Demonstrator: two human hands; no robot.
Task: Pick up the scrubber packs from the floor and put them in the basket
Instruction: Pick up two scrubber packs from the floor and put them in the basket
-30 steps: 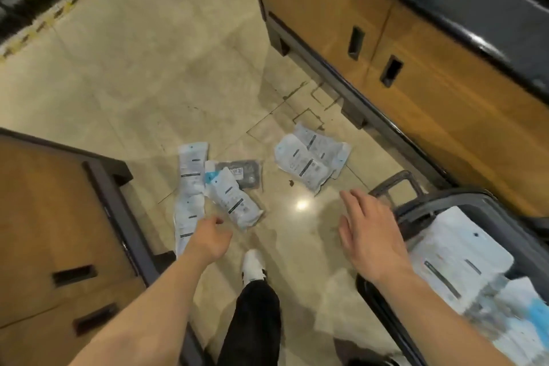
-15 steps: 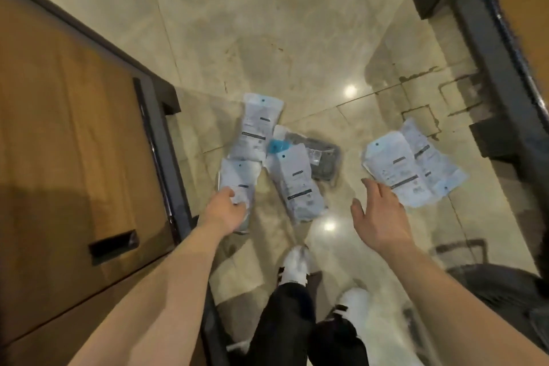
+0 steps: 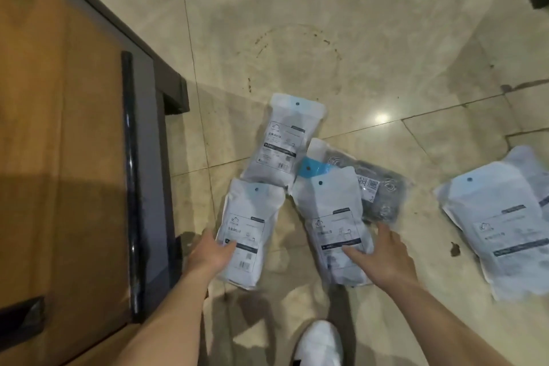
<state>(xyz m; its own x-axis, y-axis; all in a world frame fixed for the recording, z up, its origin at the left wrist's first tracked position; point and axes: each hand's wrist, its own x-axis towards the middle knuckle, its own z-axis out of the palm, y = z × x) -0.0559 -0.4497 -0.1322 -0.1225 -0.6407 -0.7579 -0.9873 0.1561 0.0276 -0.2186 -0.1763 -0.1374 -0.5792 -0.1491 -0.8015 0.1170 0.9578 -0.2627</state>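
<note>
- Floor (image 3: 297,24): pale tile; every pack in view lies on it.
- Cabinet (image 3: 59,128): wood with a dark frame, at your left, just beside the packs.
- Right pair (image 3: 499,217): two overlapping packs, apart from the rest.
- Top pack (image 3: 282,142) overlaps the left pack (image 3: 252,217); the middle pack (image 3: 329,211) overlaps the dark pack (image 3: 383,187).
- Right hand (image 3: 383,258): fingers spread apart, thumb resting on the middle pack.
- Left hand (image 3: 212,255): thumb on the left pack; other fingers hidden, so I cannot tell the grip.
- Shoe (image 3: 319,342): white, below the packs.

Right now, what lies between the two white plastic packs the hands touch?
Head view: only bare beige stone floor between left white pack and right white pack.
</note>
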